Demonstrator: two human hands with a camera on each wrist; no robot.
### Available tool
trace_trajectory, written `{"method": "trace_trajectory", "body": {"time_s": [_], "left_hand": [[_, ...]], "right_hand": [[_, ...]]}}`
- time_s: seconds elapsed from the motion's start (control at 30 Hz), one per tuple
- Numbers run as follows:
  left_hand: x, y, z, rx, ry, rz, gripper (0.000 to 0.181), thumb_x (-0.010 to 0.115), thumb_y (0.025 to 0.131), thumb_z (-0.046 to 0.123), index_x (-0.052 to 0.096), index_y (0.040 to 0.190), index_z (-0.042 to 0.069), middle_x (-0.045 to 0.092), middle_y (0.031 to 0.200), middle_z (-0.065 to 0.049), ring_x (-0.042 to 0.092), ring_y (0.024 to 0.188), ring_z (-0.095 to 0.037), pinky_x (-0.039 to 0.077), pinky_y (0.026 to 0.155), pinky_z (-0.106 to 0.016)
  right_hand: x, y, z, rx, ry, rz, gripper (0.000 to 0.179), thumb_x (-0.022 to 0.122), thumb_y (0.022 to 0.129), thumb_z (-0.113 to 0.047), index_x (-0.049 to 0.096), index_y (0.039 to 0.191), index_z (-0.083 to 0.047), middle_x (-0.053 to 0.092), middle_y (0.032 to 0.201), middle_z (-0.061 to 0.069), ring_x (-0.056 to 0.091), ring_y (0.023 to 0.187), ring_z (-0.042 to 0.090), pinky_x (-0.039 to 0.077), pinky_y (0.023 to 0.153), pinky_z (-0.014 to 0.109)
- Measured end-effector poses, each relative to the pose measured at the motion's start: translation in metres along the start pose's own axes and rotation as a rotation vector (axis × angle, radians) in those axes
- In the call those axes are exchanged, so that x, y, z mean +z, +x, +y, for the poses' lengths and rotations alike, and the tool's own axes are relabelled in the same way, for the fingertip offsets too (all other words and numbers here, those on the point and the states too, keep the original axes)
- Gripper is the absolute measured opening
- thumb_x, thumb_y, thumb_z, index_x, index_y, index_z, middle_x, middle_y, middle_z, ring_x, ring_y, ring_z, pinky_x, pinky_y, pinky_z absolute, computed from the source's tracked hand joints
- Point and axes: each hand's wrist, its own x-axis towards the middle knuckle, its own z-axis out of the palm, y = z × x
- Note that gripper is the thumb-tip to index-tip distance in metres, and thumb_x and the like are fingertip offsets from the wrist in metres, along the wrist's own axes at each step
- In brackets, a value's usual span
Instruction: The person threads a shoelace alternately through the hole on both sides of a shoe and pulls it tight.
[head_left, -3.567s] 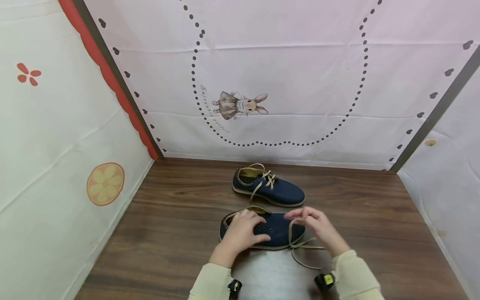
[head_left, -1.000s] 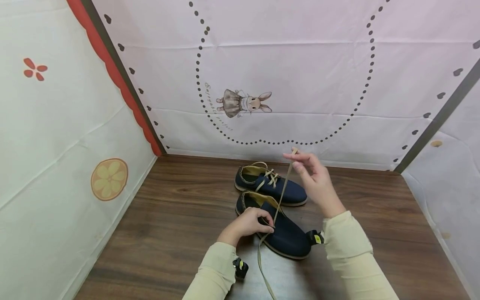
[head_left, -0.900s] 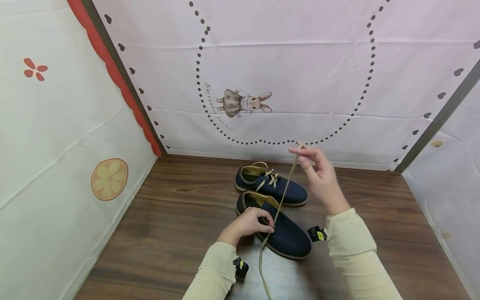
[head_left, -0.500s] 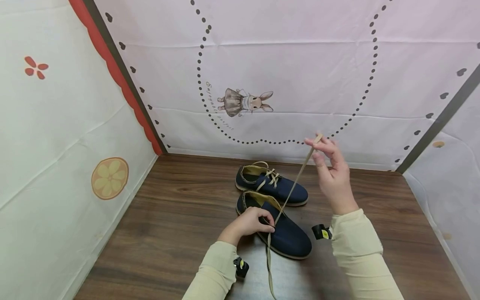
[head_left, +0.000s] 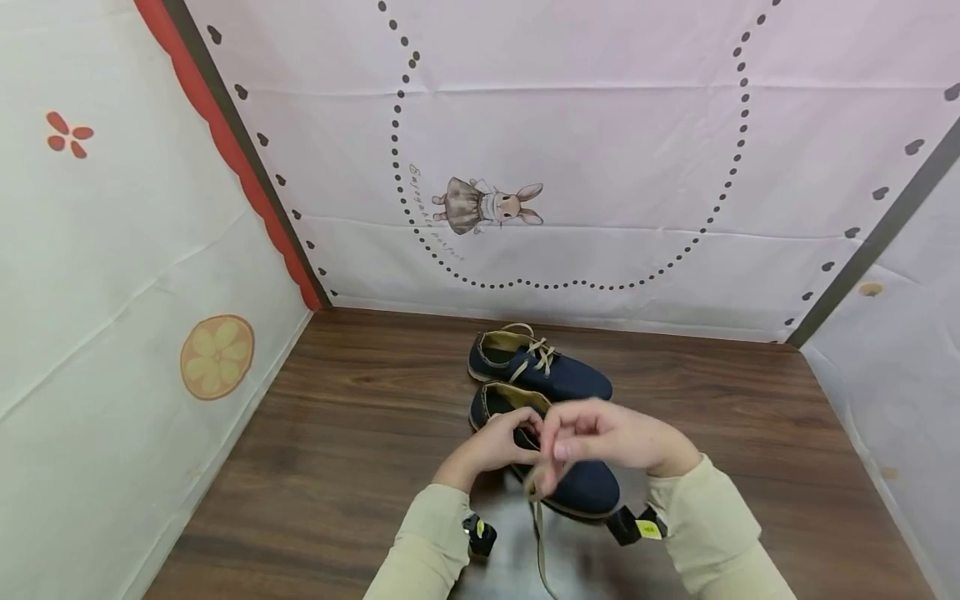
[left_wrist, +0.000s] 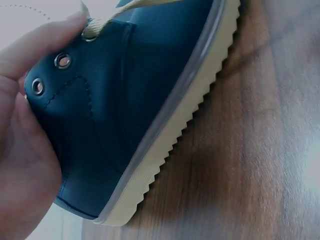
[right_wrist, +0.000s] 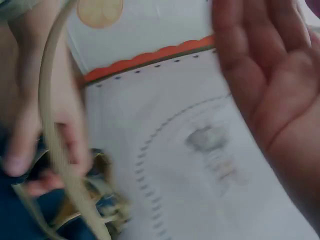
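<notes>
A navy shoe (head_left: 588, 492) stands in front with its toe to the right. My left hand (head_left: 491, 446) grips its eyelet flap; in the left wrist view the thumb (left_wrist: 45, 42) lies by a metal eyelet (left_wrist: 62, 61) and the fingers are hidden behind the flap. A tan shoelace (head_left: 542, 546) passes through another eyelet and hangs toward the front. My right hand (head_left: 607, 437), blurred, is low over the shoe beside my left hand, fingers bent near the shoelace. Its fingertips are out of frame in the right wrist view, so whether it pinches the shoelace is unclear.
A second navy shoe (head_left: 573, 377), laced in tan, stands just behind, toe to the right. Both are on a dark wood-grain tabletop (head_left: 360, 450). A printed white cloth (head_left: 600, 167) rises at the back, with more cloth on both sides.
My right hand, earlier raised and drawing the shoelace up and to the right, has come down to the left beside my left hand. The taut strand is gone. My left hand stays on the shoe.
</notes>
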Motion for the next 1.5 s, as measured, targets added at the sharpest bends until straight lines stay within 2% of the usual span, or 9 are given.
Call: {"method": "trace_trajectory", "body": {"time_s": [0.07,0.17,0.3,0.5,0.77,0.97,1.1,1.2,1.5], "left_hand": [[-0.003,0.000,-0.001,0.023,-0.077,-0.011,0.026,0.068,0.080,0.007,0.058,0.104,0.009,0.061,0.102,0.000,0.054,0.095,-0.011,0.043,0.084,-0.030],[-0.005,0.001,0.000,0.034,-0.231,-0.008,0.027,0.049,0.087,0.002,0.057,0.113,0.001,0.061,0.110,-0.011,0.052,0.106,-0.018,0.038,0.091,-0.032],[0.001,0.005,0.003,-0.020,-0.358,0.065,0.030,0.042,0.097,0.016,0.059,0.112,-0.004,0.067,0.095,-0.015,0.057,0.103,-0.017,0.037,0.094,-0.032],[0.012,0.013,0.007,-0.150,-0.248,0.226,0.018,0.063,0.088,0.017,0.067,0.090,-0.001,0.064,0.064,-0.004,0.059,0.064,-0.008,0.043,0.067,-0.021],[0.019,0.022,0.014,-0.305,-0.082,0.257,0.015,0.068,0.082,0.020,0.068,0.075,0.007,0.061,0.056,0.003,0.054,0.056,-0.006,0.038,0.056,-0.021],[0.025,0.029,0.016,-0.362,0.124,0.274,0.016,0.069,0.081,0.028,0.068,0.069,0.018,0.059,0.053,0.012,0.055,0.063,-0.004,0.042,0.080,-0.028],[0.026,0.031,0.014,-0.351,0.185,0.280,0.019,0.069,0.082,0.033,0.068,0.067,0.021,0.057,0.051,0.014,0.056,0.066,-0.003,0.032,0.097,-0.036],[0.027,0.031,0.013,-0.329,0.165,0.293,0.019,0.068,0.082,0.033,0.069,0.070,0.019,0.057,0.051,0.012,0.056,0.064,-0.002,0.029,0.098,-0.037],[0.021,0.021,-0.002,-0.169,-0.218,0.231,0.014,0.064,0.088,0.014,0.068,0.095,0.004,0.070,0.085,-0.005,0.063,0.081,-0.009,0.046,0.075,-0.023]], "right_hand": [[-0.004,0.002,0.021,0.001,-0.001,0.199,0.016,0.048,0.096,-0.005,0.052,0.099,0.010,0.064,0.083,0.021,0.064,0.081,0.024,0.051,0.074,0.038],[-0.012,0.000,0.055,0.188,-0.122,0.559,0.022,0.055,0.093,-0.011,0.060,0.101,0.009,0.066,0.086,0.012,0.060,0.076,0.020,0.049,0.067,0.032],[-0.014,-0.006,0.089,0.387,-0.231,0.752,0.023,0.063,0.089,-0.016,0.067,0.101,0.003,0.066,0.093,0.009,0.057,0.078,0.018,0.046,0.068,0.031],[-0.013,-0.013,0.114,0.446,-0.358,0.820,0.032,0.071,0.082,-0.021,0.065,0.108,-0.002,0.060,0.098,0.008,0.056,0.089,0.021,0.046,0.077,0.035],[-0.015,-0.024,0.131,0.556,-0.406,0.807,0.018,0.062,0.088,-0.009,0.068,0.102,0.001,0.065,0.087,0.006,0.056,0.074,0.015,0.045,0.065,0.029],[-0.014,-0.024,0.132,0.555,-0.363,0.818,0.017,0.059,0.091,-0.009,0.068,0.100,0.002,0.058,0.074,0.001,0.049,0.065,0.012,0.040,0.060,0.025],[-0.013,-0.025,0.132,0.547,-0.366,0.811,0.021,0.058,0.091,-0.010,0.066,0.105,0.003,0.065,0.091,0.010,0.056,0.076,0.015,0.044,0.065,0.026],[-0.012,-0.025,0.132,0.557,-0.275,0.832,0.027,0.055,0.093,-0.013,0.064,0.111,0.005,0.065,0.103,0.014,0.060,0.086,0.019,0.047,0.071,0.030],[-0.014,-0.025,0.136,0.471,-0.190,0.873,0.024,0.060,0.090,-0.014,0.067,0.099,0.007,0.047,0.060,-0.002,0.041,0.053,0.011,0.035,0.052,0.022]]}}
